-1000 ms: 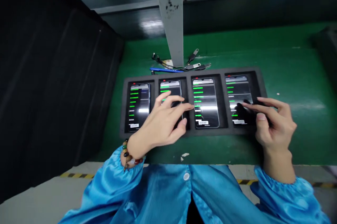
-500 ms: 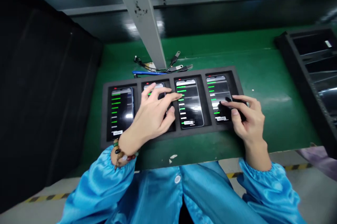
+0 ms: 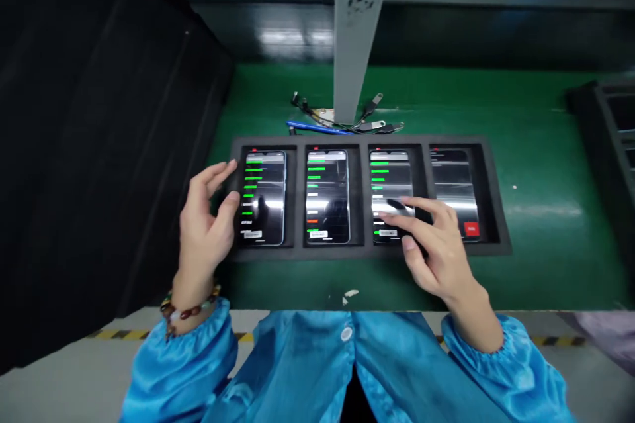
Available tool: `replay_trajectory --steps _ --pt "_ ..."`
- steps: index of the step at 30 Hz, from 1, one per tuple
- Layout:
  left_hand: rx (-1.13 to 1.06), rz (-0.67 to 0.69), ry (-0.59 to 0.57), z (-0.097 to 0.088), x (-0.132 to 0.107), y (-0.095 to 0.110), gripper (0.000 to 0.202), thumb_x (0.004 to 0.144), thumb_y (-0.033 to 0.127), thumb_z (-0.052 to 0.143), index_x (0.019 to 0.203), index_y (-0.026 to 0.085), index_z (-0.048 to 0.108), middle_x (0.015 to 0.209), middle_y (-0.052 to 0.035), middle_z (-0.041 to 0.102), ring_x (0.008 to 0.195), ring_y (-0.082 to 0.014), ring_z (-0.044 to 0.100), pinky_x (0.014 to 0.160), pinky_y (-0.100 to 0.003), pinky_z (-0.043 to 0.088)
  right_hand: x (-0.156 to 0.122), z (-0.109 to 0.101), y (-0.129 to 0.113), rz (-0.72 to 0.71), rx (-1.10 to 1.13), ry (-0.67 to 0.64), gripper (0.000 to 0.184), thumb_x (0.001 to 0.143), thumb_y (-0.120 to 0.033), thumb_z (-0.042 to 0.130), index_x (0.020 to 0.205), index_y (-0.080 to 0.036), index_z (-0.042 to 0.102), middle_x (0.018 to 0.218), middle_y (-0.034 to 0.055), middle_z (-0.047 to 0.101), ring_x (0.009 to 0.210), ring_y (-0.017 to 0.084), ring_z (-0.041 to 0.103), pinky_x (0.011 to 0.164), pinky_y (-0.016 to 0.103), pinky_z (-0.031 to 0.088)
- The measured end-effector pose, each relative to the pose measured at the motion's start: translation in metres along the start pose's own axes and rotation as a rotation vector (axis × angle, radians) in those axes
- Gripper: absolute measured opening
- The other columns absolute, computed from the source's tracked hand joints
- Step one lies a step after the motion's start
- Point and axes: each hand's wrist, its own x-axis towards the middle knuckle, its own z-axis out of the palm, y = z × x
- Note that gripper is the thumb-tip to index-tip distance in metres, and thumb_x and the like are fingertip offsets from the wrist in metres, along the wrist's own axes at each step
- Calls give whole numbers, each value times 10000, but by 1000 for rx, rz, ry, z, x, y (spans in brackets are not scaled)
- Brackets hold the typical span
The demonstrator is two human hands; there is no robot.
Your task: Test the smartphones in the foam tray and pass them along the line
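Head view: four phones [image 3: 327, 211] are seated in a tray [image 3: 327, 253] near the table's [image 3: 555, 244] front edge. The left hand [image 3: 206, 218] is placed at the tray's left edge, fingers apart; the right hand [image 3: 439, 251] is spread over the third phone [image 3: 389, 181] from that edge, contact uncertain.

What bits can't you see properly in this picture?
All in the head view:
Leftmost phone: its words are too small and blurred to read.
Third phone from the left: partly hidden by the right hand.
Black tray: cut off by the picture's right edge.
Purple cloth: cut off there too.
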Motion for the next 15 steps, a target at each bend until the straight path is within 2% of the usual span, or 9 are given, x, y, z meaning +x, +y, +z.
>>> replay_trajectory --steps 3,7,11,15 --pt "-192 -77 -16 1 -1 -18 539 1064 429 682 1578 355 539 1717 -64 560 1634 -301 494 1367 -551 431 18 20 -20 -50 46 -76 548 1025 -171 527 1539 -340 614 1378 31 807 1436 354 634 1103 607 499" --pt "-307 -70 -101 -2 -2 -29 632 1068 466 668 1641 298 460 1781 -126 460 1690 -320 394 1413 -568 356 32 36 -35 -64 37 -141 572 1043 -175 519 1583 -352 578 1415 36 790 1494 355 596 1165 621 476" --pt "-294 -7 -206 -8 -4 -32 781 1056 494 706 1710 288 332 1840 -166 329 1729 -327 293 1429 -580 297 27 27 -27 -44 53 -69 519 1070 -219 518 1560 -356 622 1436 47 774 1467 371 620 1177 629 469" --pt "-202 64 -279 -13 -7 -36 962 1008 508 786 1759 320 214 1872 -170 236 1752 -337 219 1448 -609 197 18 3 -10 136 50 119 442 1114 -293 496 1486 -358 726 1438 66 765 1477 403 610 1191 673 480"
